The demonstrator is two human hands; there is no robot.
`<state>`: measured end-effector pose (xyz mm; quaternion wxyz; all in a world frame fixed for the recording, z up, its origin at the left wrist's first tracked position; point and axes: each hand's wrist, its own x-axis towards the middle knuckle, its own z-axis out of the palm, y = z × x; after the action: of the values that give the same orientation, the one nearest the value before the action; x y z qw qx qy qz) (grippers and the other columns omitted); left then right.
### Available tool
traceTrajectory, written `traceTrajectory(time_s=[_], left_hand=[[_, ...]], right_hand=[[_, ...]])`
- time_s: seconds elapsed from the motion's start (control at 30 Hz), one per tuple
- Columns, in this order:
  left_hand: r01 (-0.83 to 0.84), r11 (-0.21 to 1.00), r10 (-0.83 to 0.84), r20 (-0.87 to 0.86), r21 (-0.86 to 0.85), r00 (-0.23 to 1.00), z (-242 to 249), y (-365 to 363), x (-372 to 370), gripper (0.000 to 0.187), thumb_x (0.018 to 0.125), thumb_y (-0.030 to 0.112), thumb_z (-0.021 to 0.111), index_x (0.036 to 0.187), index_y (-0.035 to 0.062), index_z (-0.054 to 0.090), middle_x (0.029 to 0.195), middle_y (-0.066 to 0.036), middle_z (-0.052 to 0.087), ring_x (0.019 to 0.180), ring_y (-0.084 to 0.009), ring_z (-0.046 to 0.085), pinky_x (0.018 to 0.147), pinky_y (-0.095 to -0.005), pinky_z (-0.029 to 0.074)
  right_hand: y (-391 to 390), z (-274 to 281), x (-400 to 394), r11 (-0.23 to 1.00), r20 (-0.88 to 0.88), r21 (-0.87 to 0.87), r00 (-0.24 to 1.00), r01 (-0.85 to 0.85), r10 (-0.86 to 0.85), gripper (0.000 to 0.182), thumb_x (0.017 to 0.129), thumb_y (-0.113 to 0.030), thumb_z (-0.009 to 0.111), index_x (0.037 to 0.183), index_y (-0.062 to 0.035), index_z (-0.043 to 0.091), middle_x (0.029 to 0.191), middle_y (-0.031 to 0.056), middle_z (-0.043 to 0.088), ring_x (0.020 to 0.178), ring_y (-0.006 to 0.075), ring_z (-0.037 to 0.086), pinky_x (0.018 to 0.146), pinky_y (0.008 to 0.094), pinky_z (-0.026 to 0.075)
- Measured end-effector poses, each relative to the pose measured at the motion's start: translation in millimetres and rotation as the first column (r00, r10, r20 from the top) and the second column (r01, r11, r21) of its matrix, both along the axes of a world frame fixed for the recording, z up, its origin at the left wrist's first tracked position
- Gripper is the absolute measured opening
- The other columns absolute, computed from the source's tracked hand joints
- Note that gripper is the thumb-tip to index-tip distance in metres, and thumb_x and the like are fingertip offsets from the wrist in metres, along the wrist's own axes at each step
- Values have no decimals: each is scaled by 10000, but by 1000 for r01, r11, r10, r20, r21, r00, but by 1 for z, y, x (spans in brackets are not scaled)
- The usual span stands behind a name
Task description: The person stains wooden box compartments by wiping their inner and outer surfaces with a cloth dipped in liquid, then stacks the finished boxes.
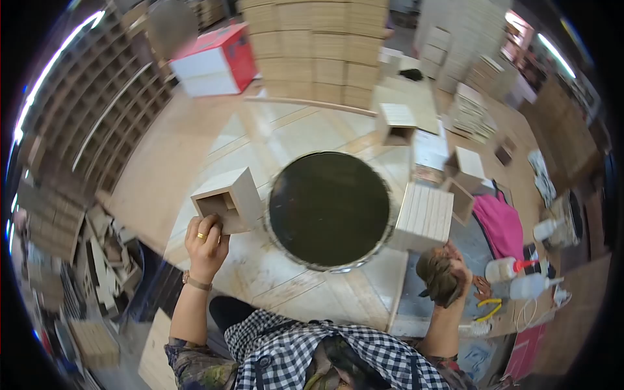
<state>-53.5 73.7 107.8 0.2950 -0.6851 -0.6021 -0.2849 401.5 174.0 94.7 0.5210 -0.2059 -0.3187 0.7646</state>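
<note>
My left hand (207,248), with a ring on one finger, grips the lower edge of a small open-fronted wooden box (246,198), which is tilted left of the middle. In my right hand (463,276) is a crumpled dark brownish-green rag (438,278). Just above that hand stands another wooden box with a grooved face (426,211), its lower edge close to my fingertips. Between the two hands lies a large round dark surface (329,209) with a pale, worn rim.
More wooden boxes (398,122) stand at the right, near a pink cloth (499,224). Glue-like bottles (510,268) and a yellow-handled tool (489,309) lie at the right edge. Stacked wooden boxes (315,52) and a red-and-white carton (218,62) rise behind. Wood scraps (107,263) fill a bin at left.
</note>
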Motion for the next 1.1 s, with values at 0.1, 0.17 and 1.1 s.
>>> traceTrajectory(time_s=[0.1, 0.17, 1.1], left_hand=[[-79, 997, 80, -28, 14, 996, -29, -33, -29, 256, 574, -17, 705, 811, -5, 610, 986, -110, 614, 853, -302, 575, 732, -406, 494], [-123, 992, 123, -17, -14, 992, -44, -46, -40, 261, 569, -1, 702, 812, -4, 607, 993, -111, 612, 871, -303, 573, 741, -405, 497], [-200, 926, 368, 651, -320, 664, -77, -51, -11, 380, 787, 35, 590, 1150, -67, 537, 1013, -284, 603, 979, -461, 540, 882, -500, 440]], right_hand=[[-1, 38, -82, 976, 70, -186, 993, 109, -98, 609, 767, -313, 588, 1291, -19, 491, 1150, 147, 611, 1048, 295, 614, 792, 427, 570], [3, 49, -143, 951, -32, -301, 998, -67, 60, 480, 811, -332, 566, 1235, -108, 548, 1160, 90, 605, 1019, 259, 615, 691, 398, 580], [-50, -30, -330, 648, -149, -464, 774, -604, 615, 527, 794, -143, 628, 1302, -125, 490, 1105, 55, 602, 962, 186, 624, 822, 356, 535]])
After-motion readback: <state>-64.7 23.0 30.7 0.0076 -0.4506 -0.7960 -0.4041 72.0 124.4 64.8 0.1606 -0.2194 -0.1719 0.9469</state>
